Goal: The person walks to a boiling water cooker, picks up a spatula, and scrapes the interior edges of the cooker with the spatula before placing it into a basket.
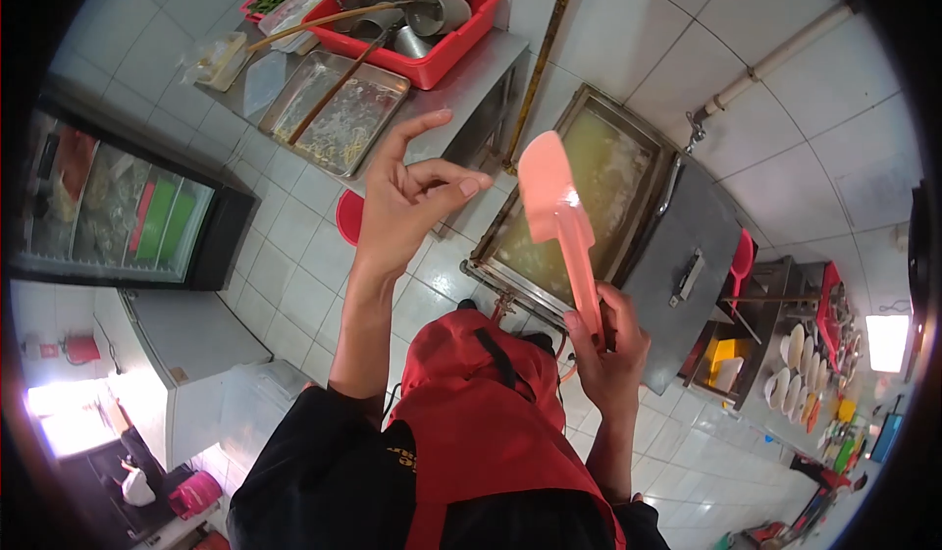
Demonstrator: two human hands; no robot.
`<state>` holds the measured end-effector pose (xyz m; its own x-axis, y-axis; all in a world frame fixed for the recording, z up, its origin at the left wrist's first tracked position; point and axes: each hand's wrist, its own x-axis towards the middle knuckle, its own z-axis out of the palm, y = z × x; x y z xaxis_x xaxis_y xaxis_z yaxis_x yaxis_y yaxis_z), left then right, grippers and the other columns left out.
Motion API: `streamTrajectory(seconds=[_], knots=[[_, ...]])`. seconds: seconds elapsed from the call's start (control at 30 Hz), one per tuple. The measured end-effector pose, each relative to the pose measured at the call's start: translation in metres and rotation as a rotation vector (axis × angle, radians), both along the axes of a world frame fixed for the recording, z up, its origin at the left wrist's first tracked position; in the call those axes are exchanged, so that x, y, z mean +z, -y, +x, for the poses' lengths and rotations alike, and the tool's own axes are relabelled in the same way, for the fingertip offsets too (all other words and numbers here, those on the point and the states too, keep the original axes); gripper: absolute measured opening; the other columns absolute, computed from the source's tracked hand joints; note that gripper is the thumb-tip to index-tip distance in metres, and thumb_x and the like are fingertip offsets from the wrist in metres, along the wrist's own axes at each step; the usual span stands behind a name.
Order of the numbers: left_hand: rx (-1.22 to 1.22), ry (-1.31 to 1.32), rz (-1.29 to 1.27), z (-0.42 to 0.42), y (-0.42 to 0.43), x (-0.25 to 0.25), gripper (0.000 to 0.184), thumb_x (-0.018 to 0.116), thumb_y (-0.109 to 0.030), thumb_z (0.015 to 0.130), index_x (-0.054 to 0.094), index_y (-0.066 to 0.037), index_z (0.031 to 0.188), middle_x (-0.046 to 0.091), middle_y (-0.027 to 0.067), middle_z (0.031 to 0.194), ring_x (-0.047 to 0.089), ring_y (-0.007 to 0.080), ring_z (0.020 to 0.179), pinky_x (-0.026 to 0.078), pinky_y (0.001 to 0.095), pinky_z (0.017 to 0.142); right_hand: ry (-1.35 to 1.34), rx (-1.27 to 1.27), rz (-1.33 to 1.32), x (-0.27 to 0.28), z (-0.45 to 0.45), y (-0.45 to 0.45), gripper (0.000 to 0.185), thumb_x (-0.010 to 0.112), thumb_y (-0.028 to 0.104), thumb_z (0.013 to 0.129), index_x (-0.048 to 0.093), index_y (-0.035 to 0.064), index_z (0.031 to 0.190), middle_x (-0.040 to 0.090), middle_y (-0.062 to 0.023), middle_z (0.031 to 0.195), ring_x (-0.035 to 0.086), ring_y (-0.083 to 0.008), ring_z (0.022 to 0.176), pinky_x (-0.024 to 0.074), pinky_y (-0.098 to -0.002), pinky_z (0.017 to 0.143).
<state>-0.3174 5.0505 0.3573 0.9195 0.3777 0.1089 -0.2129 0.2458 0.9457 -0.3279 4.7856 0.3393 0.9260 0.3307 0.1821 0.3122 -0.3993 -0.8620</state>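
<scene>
My right hand (610, 344) is wrapped around the handle of a pink spatula (552, 192), whose broad blade points up. Raised on the other side, my left hand (412, 187) has its index finger stretched out and its other fingers partly bent near the thumb. Nothing shows in that hand, and it is apart from the spatula. Behind the blade is a metal-framed vat (613, 157) of cloudy yellowish liquid, with foam along one side.
A steel table holds a red tub (442, 66) of metal cups and wooden-handled tools, plus a metal tray (339, 108) with noodle-like strands. A grey lid panel (677, 270) adjoins the vat. A glass-front fridge (118, 197) stands left. Several white dishes (795, 373) sit right.
</scene>
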Motion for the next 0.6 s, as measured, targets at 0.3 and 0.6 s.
streamTrajectory(seconds=[0.3,0.6], knots=[[-0.084,-0.006,0.011,0.008,0.016,0.008,0.074,0.074,0.01,0.076,0.033,0.001,0.137,0.07,0.0138,0.083,0.069,0.0163,0.081,0.054,0.0287,0.077,0.067,0.032,0.005,-0.006,-0.002,0.001,0.04,0.078,0.009,0.081,0.058,0.0025,0.114,0.069,-0.0099,0.081,0.058,-0.0096,0.056,0.0432,-0.0226,0.049],[-0.162,0.064,-0.022,0.002,0.005,0.017,0.075,0.069,0.011,0.079,0.028,0.003,0.141,0.071,0.0168,0.084,0.067,0.014,0.076,0.052,0.0261,0.068,0.126,0.048,-0.003,0.002,-0.005,0.003,0.038,0.079,0.006,0.08,0.058,-0.0007,0.111,0.069,-0.0074,0.083,0.059,-0.0046,0.059,0.0399,-0.0175,0.048]])
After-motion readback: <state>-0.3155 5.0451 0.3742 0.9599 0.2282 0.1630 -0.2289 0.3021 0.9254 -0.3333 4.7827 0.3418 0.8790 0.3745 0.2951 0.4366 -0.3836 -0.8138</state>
